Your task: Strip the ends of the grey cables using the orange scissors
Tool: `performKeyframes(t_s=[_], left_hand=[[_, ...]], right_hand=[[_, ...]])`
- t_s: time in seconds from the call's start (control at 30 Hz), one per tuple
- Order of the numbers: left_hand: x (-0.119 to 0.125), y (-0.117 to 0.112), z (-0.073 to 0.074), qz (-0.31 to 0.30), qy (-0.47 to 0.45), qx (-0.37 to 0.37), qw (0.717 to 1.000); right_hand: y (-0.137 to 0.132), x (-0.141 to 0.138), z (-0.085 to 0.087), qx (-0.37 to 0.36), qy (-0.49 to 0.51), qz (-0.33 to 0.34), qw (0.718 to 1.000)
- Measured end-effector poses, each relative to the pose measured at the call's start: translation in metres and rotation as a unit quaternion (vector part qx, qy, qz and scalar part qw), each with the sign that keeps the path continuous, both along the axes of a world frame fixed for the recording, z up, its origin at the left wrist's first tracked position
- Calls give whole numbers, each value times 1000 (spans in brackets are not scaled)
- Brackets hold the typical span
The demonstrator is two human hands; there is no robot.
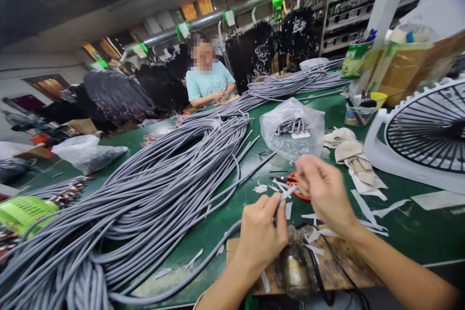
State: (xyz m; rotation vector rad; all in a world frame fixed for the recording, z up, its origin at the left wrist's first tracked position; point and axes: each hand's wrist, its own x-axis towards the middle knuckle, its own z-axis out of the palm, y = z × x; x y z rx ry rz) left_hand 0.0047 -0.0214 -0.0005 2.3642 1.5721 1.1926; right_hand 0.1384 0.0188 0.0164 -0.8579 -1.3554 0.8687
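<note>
The left hand (263,227) is reaching up from the bottom edge, its back facing the camera, its knuckles bending and its thumb pressing toward the index finger. Its fingers are pinching a narrow, pale piece (289,192), which is jutting past the fingertips toward the right hand (325,191). That hand is slanting in from the lower right, its wrist lifting above the counter (399,247) and its fingers curling inward; they are blurring, so I cannot tell whether they are gripping anything.

A smooth, round grey cable (215,250) is curving along the counter and running up to the left hand, where its end is disappearing from sight. On the left, a thick coil (156,189) of similar matte grey cables is sprawling in long loops over the glossy green surface. Thin, papery white strips (365,208) are lying scattered near the right forearm, and red-handled pliers (302,195) are resting just beyond the hands. Farther back, a crinkled, translucent plastic bag (273,141) is holding short grey tubular pieces (296,126).
</note>
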Motion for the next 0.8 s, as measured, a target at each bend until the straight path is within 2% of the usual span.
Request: performKeyframes(t_s=[0.07,0.13,0.2,0.27,0.33,0.4,0.47,0.53,0.6,0.67,0.73,0.8], left_hand=[[0,2,0,1,-2,-25,1000],[-3,5,3,12,-45,-50,998],[-8,6,9,8,-85,-72,994],[-12,7,12,-10,-97,-78,992],[-14,8,11,-31,-72,-57,995],[-15,9,7,-47,-9,-24,999],[-17,9,4,-71,57,-5,996],[-20,8,3,-111,54,-5,992],[-21,6,6,-126,-24,-14,992],[-21,4,10,-92,-110,-32,989],[-20,3,12,-41,-159,-44,985],[-17,5,12,-7,-171,-38,985]], right_hand=[[2,8,5,23,14,-65,998],[2,11,8,94,-101,-84,987],[1,11,7,169,-250,-64,951],[0,9,3,220,-338,-56,913],[0,7,-1,236,-380,-80,891],[2,8,-2,219,-414,-77,880],[5,9,0,178,-417,-34,891],[10,11,3,119,-365,48,922],[14,10,5,63,-281,140,947],[15,6,5,41,-214,198,956],[12,1,4,63,-185,200,960],[6,-4,2,103,-186,172,962]])
